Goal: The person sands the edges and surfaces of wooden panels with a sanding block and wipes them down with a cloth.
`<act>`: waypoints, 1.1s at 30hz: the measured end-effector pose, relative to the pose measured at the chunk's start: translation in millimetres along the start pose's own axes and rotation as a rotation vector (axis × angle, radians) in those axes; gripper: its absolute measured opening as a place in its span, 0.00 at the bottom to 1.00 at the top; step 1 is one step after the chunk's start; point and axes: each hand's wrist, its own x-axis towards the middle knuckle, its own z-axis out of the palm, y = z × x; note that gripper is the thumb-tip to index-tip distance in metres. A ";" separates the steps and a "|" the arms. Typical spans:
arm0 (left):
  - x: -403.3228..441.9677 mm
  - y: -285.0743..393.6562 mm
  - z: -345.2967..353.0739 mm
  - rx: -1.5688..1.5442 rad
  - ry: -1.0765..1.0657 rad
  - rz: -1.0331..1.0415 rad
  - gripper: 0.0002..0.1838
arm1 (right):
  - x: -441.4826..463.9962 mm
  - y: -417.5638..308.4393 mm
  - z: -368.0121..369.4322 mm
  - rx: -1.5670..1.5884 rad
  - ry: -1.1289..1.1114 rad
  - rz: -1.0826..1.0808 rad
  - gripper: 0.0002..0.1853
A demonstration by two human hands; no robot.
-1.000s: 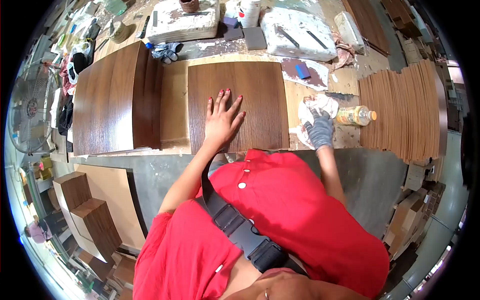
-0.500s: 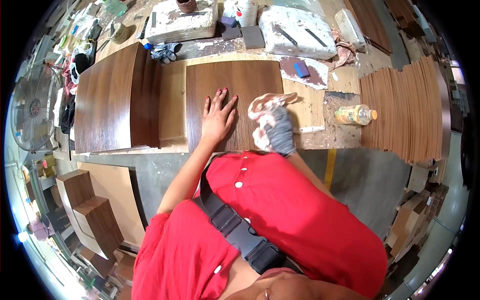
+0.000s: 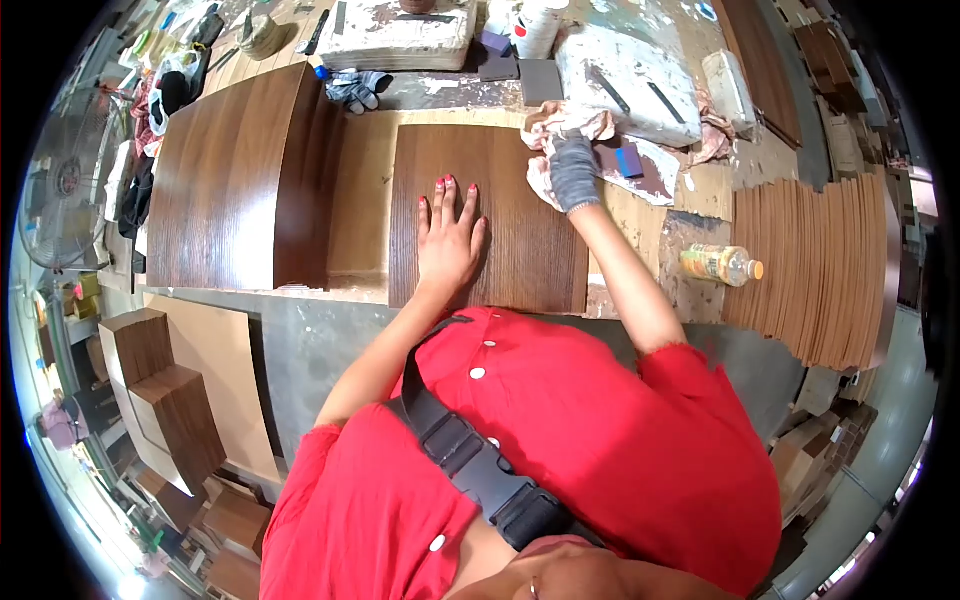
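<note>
A dark brown wood-grain panel [image 3: 520,265] lies flat on the workbench in front of me. My left hand [image 3: 449,245] is bare and rests on the panel with its fingers spread. My right hand [image 3: 573,170], in a grey glove, is closed on a crumpled, stained pinkish-white rag [image 3: 552,122] at the panel's far right corner. The gloved fingertips are hidden by the cloth. Just right of that hand, a blue sanding block [image 3: 628,161] sits on a stained white sheet [image 3: 655,182].
On the left stands a stack of brown panels [image 3: 225,180]. At the right is another tall stack of panels [image 3: 815,270], with a drink bottle [image 3: 722,264] lying beside it. Farther back are paint-smeared white blocks [image 3: 640,85], a glove [image 3: 357,90] and a white container [image 3: 538,28].
My right hand and the rag have moved away from me, from the panel's near right edge to its far right corner. My left hand stays on the panel. The camera view has shifted slightly.
</note>
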 end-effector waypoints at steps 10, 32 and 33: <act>2.4 -5.5 0.0 -0.066 -0.009 -0.003 0.29 | 72.8 -114.5 37.5 -0.056 -0.185 -0.111 0.25; -1.2 -8.2 1.5 -0.079 0.056 -0.041 0.29 | 32.2 -15.4 -1.3 0.608 -0.113 0.350 0.13; -1.1 -9.0 0.9 -0.084 0.049 -0.028 0.29 | 30.0 -3.8 -0.9 0.640 -0.170 0.467 0.13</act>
